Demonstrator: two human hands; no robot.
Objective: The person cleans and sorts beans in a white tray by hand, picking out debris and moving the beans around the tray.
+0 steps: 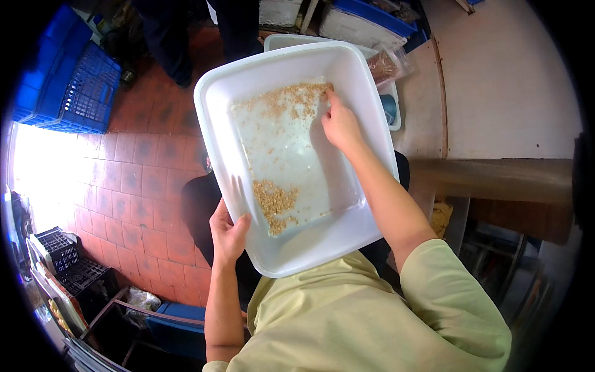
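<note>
A white plastic tub (302, 258) rests tilted over my lap. My left hand (229, 232) grips its near left rim, thumb on the inside wall and the other fingers hidden beneath. Down inside reaches my right hand (341, 121), its index fingertip at the far right corner of the floor, touching tan crumbs or grains (297, 97). Its remaining fingers look curled, and nothing shows in them. A second clump of golden grains (275, 204) lies in the near left part of the tub, with scattered bits between the two patches.
Behind the tub, another white tub (297, 39) carries a clear bag of brown contents (385, 66) and a blue-green cup (388, 108). A pale tabletop (506, 93) stands to the right. A person's dark-trousered legs (162, 37), blue crates (88, 88) and a blue chair (179, 325) are around.
</note>
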